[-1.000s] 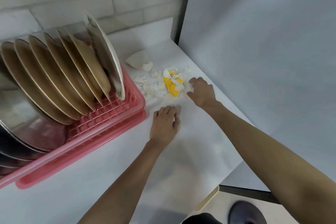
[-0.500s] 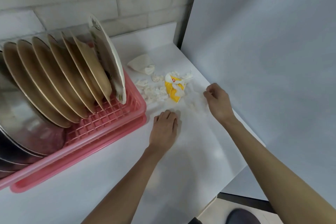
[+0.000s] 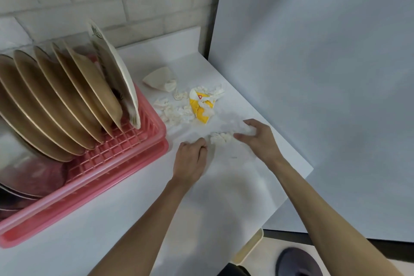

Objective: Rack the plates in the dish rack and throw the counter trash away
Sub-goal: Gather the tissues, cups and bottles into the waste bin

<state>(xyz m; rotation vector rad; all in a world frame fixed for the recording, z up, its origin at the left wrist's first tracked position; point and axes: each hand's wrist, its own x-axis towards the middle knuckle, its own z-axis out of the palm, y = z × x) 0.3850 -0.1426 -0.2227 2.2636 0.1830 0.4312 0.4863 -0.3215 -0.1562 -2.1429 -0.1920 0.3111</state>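
- Pink dish rack (image 3: 143, 141) holds tan plates (image 3: 67, 105) on edge, with a white plate (image 3: 116, 78) last in the row, at 9 o'clock from the hands.
- Trash lies on the white counter (image 3: 156, 208) at 12 o'clock from the left hand (image 3: 190, 159): a yellow wrapper (image 3: 201, 110), torn paper scraps (image 3: 174, 112) and a cream piece (image 3: 159, 78).
- The right hand (image 3: 259, 141) curls round a white wad (image 3: 247, 129); a loose scrap (image 3: 220, 138) lies between the hands.
- The left hand rests on the counter with its fingers curled; I cannot tell whether it holds anything.
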